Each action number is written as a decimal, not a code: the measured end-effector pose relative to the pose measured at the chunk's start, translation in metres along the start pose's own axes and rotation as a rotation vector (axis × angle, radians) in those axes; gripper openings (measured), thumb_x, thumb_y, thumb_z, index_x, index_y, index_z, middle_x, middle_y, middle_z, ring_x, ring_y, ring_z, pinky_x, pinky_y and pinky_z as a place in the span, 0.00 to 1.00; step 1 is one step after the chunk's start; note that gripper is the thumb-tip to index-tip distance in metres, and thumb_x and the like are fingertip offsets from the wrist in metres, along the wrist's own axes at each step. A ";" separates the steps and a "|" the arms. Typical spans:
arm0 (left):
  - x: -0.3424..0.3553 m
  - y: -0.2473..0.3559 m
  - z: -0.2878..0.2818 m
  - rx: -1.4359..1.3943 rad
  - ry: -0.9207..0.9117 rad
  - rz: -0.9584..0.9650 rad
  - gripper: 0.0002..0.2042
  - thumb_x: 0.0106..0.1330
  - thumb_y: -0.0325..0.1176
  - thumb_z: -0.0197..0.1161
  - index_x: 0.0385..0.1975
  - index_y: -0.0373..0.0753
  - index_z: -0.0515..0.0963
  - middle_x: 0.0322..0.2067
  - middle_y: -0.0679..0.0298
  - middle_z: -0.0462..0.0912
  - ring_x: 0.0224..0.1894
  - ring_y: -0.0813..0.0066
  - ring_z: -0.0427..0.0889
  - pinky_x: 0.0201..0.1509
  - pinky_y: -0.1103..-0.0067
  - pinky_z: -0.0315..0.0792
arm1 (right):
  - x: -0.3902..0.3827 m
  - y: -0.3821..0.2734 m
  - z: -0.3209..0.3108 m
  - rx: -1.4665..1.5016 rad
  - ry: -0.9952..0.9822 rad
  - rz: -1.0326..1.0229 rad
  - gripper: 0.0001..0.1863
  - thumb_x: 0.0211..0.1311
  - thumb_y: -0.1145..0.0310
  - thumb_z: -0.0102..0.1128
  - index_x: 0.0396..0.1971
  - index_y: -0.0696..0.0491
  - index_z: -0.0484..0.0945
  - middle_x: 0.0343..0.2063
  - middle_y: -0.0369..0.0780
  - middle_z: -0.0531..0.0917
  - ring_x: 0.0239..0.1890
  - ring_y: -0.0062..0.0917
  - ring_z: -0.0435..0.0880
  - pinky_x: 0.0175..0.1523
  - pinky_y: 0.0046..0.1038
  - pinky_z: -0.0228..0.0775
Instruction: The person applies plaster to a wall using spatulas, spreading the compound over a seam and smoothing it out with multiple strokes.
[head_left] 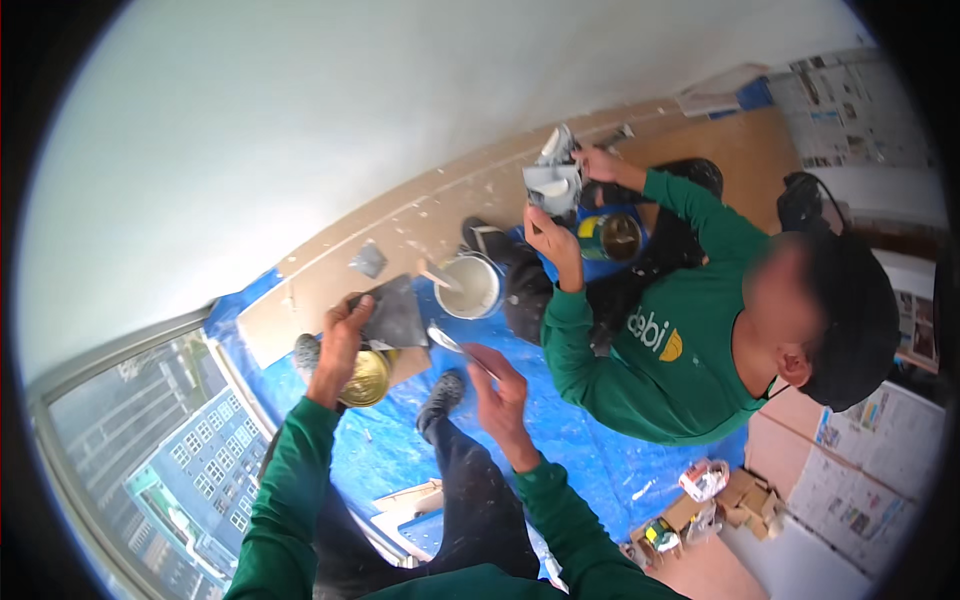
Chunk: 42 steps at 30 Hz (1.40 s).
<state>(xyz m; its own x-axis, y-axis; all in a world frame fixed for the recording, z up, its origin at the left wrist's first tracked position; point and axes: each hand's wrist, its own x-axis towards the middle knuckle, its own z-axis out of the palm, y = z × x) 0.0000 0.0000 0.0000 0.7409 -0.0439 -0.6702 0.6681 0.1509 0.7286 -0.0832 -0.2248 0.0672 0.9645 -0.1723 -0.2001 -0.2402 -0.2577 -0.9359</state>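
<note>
Pinching the dark board by its left edge, the left hand holds it just beside the bucket near the blue sheet's wall-side edge, while the right hand, closed around a white-smeared spatula, seems mid-loading, the next move probably calling for a steady board.

Floor: blue plastic sheet, brown board along the wall.
On my feed: white bucket of pale paste, stick inside, where board and sheet meet, base hidden; small grey square on the board, white specks around; gold-topped tin by the sheet; cardboard boxes and white packet near its far edge.
</note>
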 end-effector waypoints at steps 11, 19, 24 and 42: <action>-0.237 0.238 0.036 -0.605 -0.001 0.136 0.13 0.73 0.36 0.54 0.45 0.31 0.76 0.39 0.60 0.83 0.38 0.73 0.83 0.43 0.78 0.78 | -0.032 -0.315 -0.036 -0.112 0.022 -0.975 0.13 0.61 0.66 0.55 0.40 0.55 0.84 0.42 0.49 0.83 0.46 0.45 0.82 0.49 0.39 0.75; -0.350 0.304 0.073 -0.778 -0.111 0.177 0.18 0.75 0.42 0.48 0.49 0.32 0.73 0.40 0.56 0.82 0.41 0.67 0.83 0.47 0.73 0.78 | -0.082 -0.401 -0.060 -0.120 0.003 -1.080 0.19 0.54 0.84 0.54 0.47 0.54 0.80 0.50 0.53 0.78 0.51 0.50 0.80 0.54 0.41 0.76; -0.380 0.312 0.083 -0.825 0.024 0.298 0.14 0.74 0.39 0.51 0.46 0.34 0.74 0.40 0.58 0.82 0.39 0.69 0.83 0.45 0.70 0.79 | -0.102 -0.416 -0.065 -0.296 0.096 -0.908 0.26 0.52 0.88 0.55 0.51 0.49 0.81 0.53 0.52 0.76 0.53 0.47 0.79 0.54 0.38 0.76; -0.397 0.309 0.012 -0.785 0.107 0.464 0.23 0.73 0.51 0.51 0.53 0.36 0.73 0.46 0.61 0.81 0.47 0.66 0.81 0.54 0.65 0.74 | -0.115 -0.315 -0.061 -0.296 -0.120 -0.613 0.28 0.50 0.85 0.57 0.53 0.47 0.79 0.53 0.46 0.76 0.46 0.43 0.82 0.46 0.36 0.76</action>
<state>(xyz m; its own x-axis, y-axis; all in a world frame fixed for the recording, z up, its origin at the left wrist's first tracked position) -0.0872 0.0519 0.4928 0.8867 0.2739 -0.3725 0.0380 0.7597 0.6491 -0.1252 -0.1818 0.4030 0.9373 0.1895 0.2926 0.3485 -0.5265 -0.7754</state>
